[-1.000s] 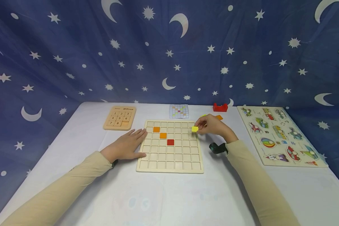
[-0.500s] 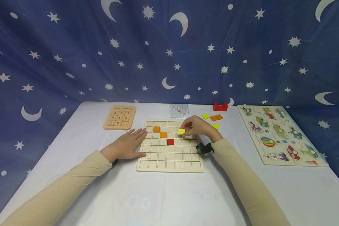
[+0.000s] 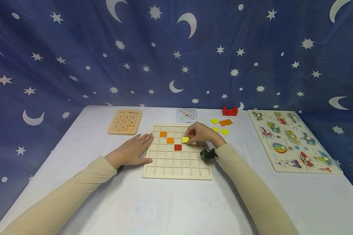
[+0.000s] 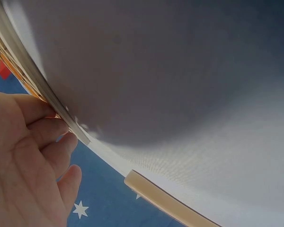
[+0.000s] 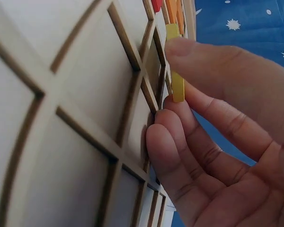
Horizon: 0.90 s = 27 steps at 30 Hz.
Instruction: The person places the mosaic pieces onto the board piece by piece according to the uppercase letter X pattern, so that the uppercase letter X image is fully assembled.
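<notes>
A pale wooden grid board [image 3: 176,163] lies on the table with two orange tiles, the nearer one [image 3: 170,140] beside a red tile [image 3: 177,147], stepping down in a diagonal. My right hand [image 3: 204,133] pinches a yellow tile [image 3: 185,140] between thumb and fingers over the board, up and right of the red tile. In the right wrist view this yellow tile [image 5: 176,61] is seen edge-on close to the grid ridges. My left hand [image 3: 132,150] rests with spread fingers on the board's left edge; the left wrist view shows its fingertips at that edge.
Loose yellow tiles [image 3: 216,129] and orange tiles [image 3: 226,122] lie right of the board. Behind it are a printed pattern card [image 3: 186,115] and a red holder [image 3: 229,111]. A number puzzle [image 3: 125,122] stands left; a picture puzzle board [image 3: 294,143] lies right.
My right hand has carried the yellow tile leftward from the board's right edge and slightly nearer me, uncovering the loose tiles. The left hand has stayed in place.
</notes>
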Motion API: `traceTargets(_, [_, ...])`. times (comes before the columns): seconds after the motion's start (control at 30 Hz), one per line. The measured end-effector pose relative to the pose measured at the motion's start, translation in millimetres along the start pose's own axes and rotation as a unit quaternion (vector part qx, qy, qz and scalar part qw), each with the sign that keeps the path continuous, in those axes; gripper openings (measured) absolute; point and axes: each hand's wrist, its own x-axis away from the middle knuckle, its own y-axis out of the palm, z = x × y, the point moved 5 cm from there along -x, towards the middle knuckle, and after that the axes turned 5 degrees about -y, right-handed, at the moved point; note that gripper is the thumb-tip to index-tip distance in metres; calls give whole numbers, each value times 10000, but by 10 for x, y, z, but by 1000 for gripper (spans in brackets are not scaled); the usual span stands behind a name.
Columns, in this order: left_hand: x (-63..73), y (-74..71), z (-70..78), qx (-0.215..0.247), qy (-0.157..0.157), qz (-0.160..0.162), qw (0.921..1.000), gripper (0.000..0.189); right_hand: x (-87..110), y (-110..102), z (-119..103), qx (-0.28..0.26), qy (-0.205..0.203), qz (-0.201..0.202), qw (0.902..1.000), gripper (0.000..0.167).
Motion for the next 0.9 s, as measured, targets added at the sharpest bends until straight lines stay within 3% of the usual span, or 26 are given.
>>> traceTargets(0.43, [10,-15,12,-3,35,41,10000,89,-22,13,14,10,266,-75,9996,20])
traceTargets(0.9, [22,-34,19,30,-2,28,10000,89,10,6,-3,3,219,-81,9997,20])
